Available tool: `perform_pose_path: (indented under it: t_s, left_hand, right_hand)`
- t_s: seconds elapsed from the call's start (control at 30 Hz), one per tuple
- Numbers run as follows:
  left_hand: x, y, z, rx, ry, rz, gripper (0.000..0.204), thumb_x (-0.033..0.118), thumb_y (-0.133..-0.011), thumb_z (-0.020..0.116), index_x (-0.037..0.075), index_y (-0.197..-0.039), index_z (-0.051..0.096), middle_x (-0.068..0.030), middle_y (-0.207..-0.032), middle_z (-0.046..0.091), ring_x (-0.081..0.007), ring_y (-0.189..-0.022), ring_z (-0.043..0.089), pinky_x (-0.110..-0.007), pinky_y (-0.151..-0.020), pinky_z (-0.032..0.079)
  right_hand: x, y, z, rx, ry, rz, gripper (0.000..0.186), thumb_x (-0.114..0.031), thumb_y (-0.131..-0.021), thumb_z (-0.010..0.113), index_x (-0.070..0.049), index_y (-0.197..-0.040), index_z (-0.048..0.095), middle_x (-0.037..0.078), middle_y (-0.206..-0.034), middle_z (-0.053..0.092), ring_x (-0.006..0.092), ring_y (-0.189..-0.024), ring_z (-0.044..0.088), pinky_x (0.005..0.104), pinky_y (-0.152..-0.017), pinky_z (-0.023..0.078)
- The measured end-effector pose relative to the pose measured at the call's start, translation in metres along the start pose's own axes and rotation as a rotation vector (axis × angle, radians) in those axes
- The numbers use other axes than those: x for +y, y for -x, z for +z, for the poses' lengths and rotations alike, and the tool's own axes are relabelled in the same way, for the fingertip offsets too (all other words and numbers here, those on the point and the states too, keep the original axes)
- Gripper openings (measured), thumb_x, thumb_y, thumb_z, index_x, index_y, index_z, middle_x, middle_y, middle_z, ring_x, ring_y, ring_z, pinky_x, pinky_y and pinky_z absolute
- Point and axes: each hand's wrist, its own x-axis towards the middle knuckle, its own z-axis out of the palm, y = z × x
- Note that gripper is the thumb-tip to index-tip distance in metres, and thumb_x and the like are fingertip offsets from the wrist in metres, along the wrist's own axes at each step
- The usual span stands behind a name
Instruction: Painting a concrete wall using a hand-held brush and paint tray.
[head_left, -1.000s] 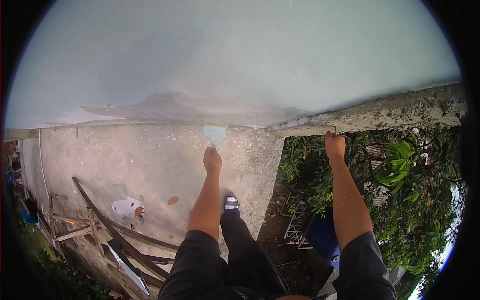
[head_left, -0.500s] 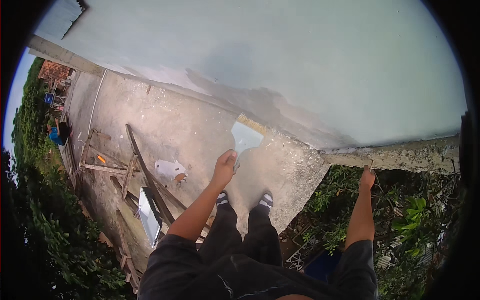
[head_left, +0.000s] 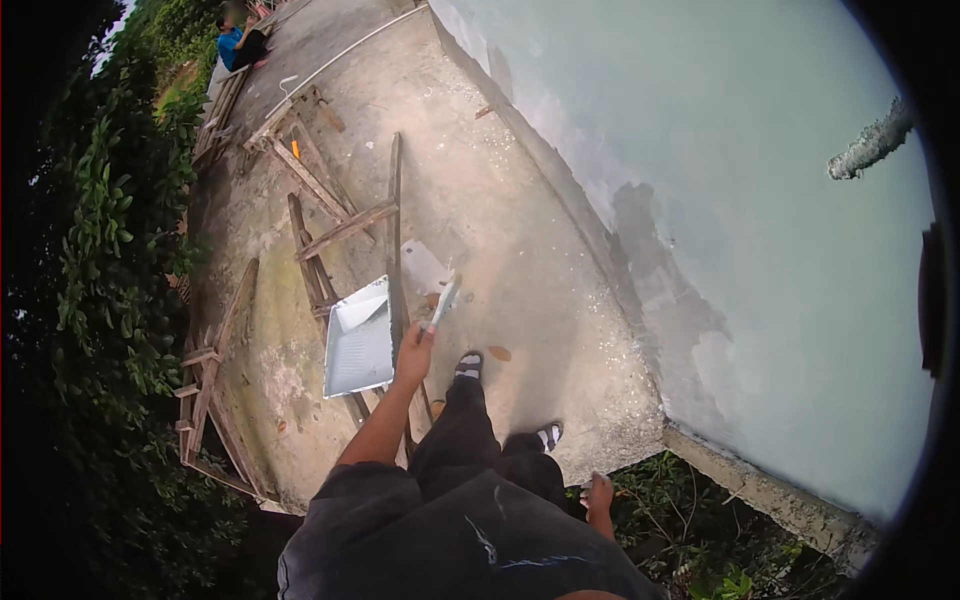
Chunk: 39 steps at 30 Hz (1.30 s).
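Observation:
My left hand (head_left: 413,355) grips a flat white-handled tool (head_left: 444,298), a brush or scraper; I cannot tell which. It is held out low over the concrete floor, just right of a white paint tray (head_left: 358,345) that rests on a wooden ladder frame (head_left: 395,230). My right hand (head_left: 598,495) hangs by my hip with loose fingers and nothing in it, above the slab's edge. My feet in sandals (head_left: 467,366) show below, dark trousers above them. To the right rises a pale blue-green wall (head_left: 760,180) with a grey unpainted patch (head_left: 665,300) near its base.
Wooden trestles and planks (head_left: 215,400) lie along the left of the concrete slab (head_left: 500,200). A white pipe (head_left: 340,55) runs across the far floor. A person in blue (head_left: 238,45) sits far off. Dense bushes (head_left: 100,300) border the left; plants (head_left: 690,520) grow below the slab's corner.
The view has swung left and down. My left hand came off the wall with the tool and dropped toward the tray. My right hand let go of the wall's ledge and hangs down.

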Motion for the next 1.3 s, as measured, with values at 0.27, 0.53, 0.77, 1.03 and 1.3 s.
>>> perform_pose_path:
  t_s: [0.27, 0.53, 0.77, 1.03, 1.3]
  left_hand:
    - [-0.100, -0.069, -0.132, 0.450, -0.525, -0.242, 0.026, 0.020, -0.083, 0.060, 0.000, -0.097, 0.052, -0.0238, -0.092, 0.060, -0.0418, -0.087, 0.058, -0.048, -0.075, 0.045]
    - [-0.194, -0.138, -0.165, 0.321, -0.597, -0.597, 0.031, 0.013, -0.080, 0.055, -0.006, -0.104, 0.049, -0.0272, -0.099, 0.059, -0.0409, -0.093, 0.059, -0.046, -0.082, 0.047]
    - [-0.221, -0.167, -0.156, 0.201, -0.601, -0.564, 0.035, 0.012, -0.082, 0.052, -0.002, -0.113, 0.041, -0.0292, -0.099, 0.058, -0.0421, -0.093, 0.059, -0.046, -0.081, 0.048]
    - [-0.228, -0.171, -0.155, 0.090, -0.631, -0.581, 0.032, 0.013, -0.085, 0.051, 0.001, -0.113, 0.039, -0.0297, -0.102, 0.056, -0.0420, -0.096, 0.058, -0.046, -0.083, 0.047]
    - [-0.206, -0.155, -0.150, 0.024, -0.706, -0.538, 0.030, 0.014, -0.088, 0.049, 0.001, -0.113, 0.039, -0.0292, -0.103, 0.055, -0.0425, -0.096, 0.057, -0.046, -0.083, 0.047]
  right_hand:
    - [-0.099, 0.056, 0.082, -0.110, 0.309, -0.206, 0.027, -0.027, -0.086, 0.054, -0.001, -0.092, 0.053, 0.009, -0.074, 0.056, 0.0174, -0.057, 0.056, 0.0316, -0.047, 0.049]
    - [-0.118, 0.111, 0.128, -0.131, 0.509, -0.227, 0.022, -0.022, -0.086, 0.051, -0.002, -0.093, 0.056, 0.008, -0.067, 0.060, 0.0148, -0.052, 0.056, 0.0273, -0.044, 0.046]
    - [-0.129, 0.138, 0.155, -0.118, 0.621, -0.174, 0.019, -0.021, -0.087, 0.052, -0.003, -0.089, 0.053, 0.007, -0.066, 0.056, 0.0160, -0.054, 0.055, 0.0290, -0.048, 0.045]
    - [-0.128, 0.144, 0.154, -0.093, 0.585, -0.159, 0.018, -0.021, -0.089, 0.050, -0.003, -0.088, 0.052, 0.008, -0.068, 0.058, 0.0155, -0.054, 0.055, 0.0296, -0.048, 0.045]
    - [-0.114, 0.148, 0.136, -0.049, 0.491, -0.165, 0.019, -0.020, -0.086, 0.052, -0.001, -0.090, 0.053, 0.008, -0.068, 0.059, 0.0159, -0.052, 0.055, 0.0299, -0.045, 0.044]
